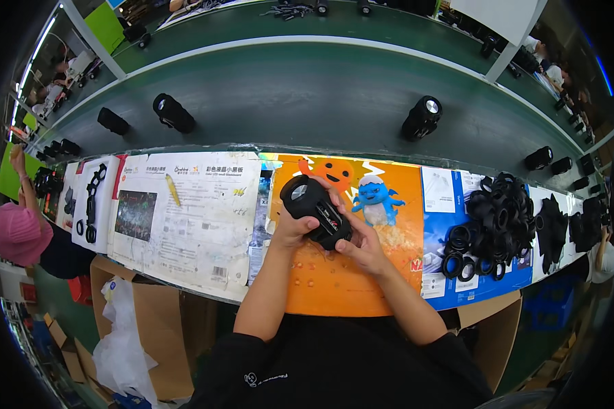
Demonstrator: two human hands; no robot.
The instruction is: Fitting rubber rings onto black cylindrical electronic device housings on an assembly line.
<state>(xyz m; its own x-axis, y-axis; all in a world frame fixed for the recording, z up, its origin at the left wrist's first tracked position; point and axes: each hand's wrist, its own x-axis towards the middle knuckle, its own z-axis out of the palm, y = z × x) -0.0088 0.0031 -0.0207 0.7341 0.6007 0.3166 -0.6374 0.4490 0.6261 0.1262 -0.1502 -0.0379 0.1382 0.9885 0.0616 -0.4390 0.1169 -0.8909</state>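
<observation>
Between my two hands is a black cylindrical portable speaker [314, 210], tilted, with a round end at its upper left and a panel of ports or controls along its side. My left hand [292, 230] wraps its near left side, thumb lying across the body. Around the lower right end closes my right hand [363, 245], its thumb pressed near the panel and some fingers hidden behind the speaker. Both hands are over an orange sheet [341, 293] with cartoon figures. To the right, a heap of black rubber rings [501, 211] lies on a blue printed sheet [450, 294].
Beyond the worktop runs a dark green conveyor belt [293, 95] carrying several black speakers [421, 118]. A yellow marker-like stick [173, 190] lies on the white printed board [184, 252] at left. Cardboard boxes [160, 334] stand below the edge. A person in a pink hat [20, 232] works at far left.
</observation>
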